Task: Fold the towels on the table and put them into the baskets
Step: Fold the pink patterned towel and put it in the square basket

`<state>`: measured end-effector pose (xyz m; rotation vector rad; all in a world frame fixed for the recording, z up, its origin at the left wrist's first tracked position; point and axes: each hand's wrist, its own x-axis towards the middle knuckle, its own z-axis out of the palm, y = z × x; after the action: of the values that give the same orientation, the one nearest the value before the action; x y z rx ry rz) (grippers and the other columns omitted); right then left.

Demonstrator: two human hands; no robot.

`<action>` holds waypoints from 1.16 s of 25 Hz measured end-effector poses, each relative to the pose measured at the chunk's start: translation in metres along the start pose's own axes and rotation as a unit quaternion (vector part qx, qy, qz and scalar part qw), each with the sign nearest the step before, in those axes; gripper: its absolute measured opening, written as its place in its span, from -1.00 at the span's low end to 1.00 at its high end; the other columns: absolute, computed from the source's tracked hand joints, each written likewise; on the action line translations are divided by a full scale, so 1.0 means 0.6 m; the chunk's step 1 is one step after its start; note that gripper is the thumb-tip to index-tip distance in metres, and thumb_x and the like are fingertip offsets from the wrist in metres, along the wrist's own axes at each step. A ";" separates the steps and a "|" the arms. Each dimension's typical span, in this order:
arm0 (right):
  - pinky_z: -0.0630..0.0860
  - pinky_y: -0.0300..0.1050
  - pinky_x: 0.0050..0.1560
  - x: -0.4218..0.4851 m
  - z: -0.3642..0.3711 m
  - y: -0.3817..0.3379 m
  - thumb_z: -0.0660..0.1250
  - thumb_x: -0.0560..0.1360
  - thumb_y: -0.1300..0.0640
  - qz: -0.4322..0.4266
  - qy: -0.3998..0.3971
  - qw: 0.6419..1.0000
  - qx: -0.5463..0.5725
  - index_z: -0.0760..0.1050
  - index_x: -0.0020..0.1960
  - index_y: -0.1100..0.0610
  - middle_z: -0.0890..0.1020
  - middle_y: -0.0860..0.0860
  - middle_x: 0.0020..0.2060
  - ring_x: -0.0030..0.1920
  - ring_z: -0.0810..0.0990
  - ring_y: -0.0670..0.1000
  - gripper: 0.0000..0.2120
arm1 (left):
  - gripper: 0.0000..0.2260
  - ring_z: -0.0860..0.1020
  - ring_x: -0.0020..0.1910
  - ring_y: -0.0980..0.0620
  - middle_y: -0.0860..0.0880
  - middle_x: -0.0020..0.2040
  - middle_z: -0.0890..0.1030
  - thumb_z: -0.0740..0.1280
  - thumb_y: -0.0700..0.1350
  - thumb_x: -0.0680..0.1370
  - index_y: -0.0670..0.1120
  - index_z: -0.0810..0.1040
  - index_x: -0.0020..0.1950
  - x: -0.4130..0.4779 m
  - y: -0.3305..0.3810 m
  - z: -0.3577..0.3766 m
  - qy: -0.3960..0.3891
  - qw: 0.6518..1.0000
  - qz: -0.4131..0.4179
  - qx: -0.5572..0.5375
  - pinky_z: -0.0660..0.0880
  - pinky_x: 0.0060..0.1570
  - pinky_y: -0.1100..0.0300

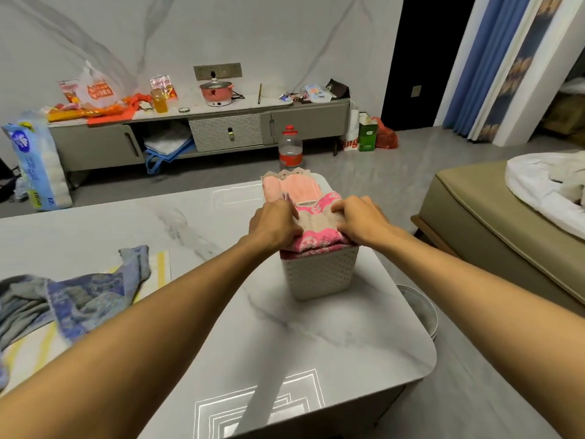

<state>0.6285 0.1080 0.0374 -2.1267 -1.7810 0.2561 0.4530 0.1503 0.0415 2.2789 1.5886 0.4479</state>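
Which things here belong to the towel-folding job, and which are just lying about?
Job: pink towel, white basket, far basket's towels, blue towel, left hand, right hand.
Lying about: bottle, pink cooker, tissue pack.

Both arms reach forward, left hand (pixel 274 224) and right hand (pixel 361 220) pressing down, fingers curled.

Two bare, sleeveless forearms (pixel 177 305)

Head-worn view, down over table (pixel 190 223)
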 end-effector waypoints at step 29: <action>0.31 -0.06 0.28 0.049 0.035 -0.024 0.32 0.49 0.01 -0.166 -0.123 0.884 -0.420 0.59 0.14 -0.01 0.65 0.00 0.14 0.19 0.55 0.05 -0.76 | -0.75 0.50 0.18 -0.03 0.01 0.13 0.64 0.33 0.14 0.51 0.07 0.61 0.10 0.060 0.004 0.068 -0.093 0.902 0.135 0.398 0.21 0.29 -0.02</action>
<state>0.6131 0.1420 0.0259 -2.2906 -2.7257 -0.4474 0.4845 0.1801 0.0087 3.0296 1.5290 -0.4570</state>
